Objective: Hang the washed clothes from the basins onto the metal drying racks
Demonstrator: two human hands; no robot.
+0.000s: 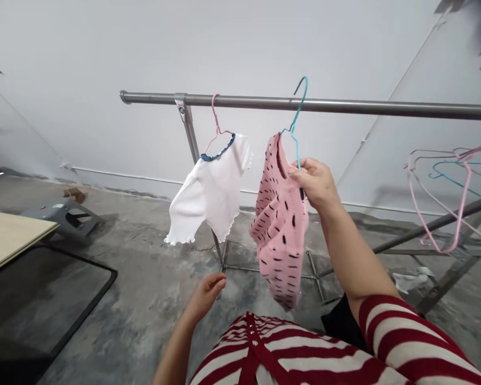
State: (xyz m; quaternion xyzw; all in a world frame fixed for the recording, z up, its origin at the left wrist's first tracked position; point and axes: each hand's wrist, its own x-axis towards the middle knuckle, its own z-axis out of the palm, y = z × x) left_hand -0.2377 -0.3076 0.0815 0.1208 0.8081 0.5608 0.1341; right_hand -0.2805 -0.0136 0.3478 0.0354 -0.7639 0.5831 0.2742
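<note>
My right hand (pixel 317 184) grips the shoulder of a pink garment with black dashes (pixel 282 224), together with the side of the teal hanger (pixel 295 140) inside it. That hanger's hook rises above the metal rail; I cannot tell whether it rests on it. To the left, a white short-sleeved top with a blue frilled neckline (pixel 218 187) hangs from the rail on a pink hanger (pixel 217 120). Below the white top, my left hand (pixel 208 294) is loosely curled, thumb close to the fingers, with nothing visible in it.
The metal rail (pixel 353 107) runs across in front of a pale wall. Several pink and teal hangers (pixel 460 198) hang at the right over a lower bar. A wooden board (pixel 16 235) and a grey plastic stool (pixel 70 216) are at the left, on a concrete floor.
</note>
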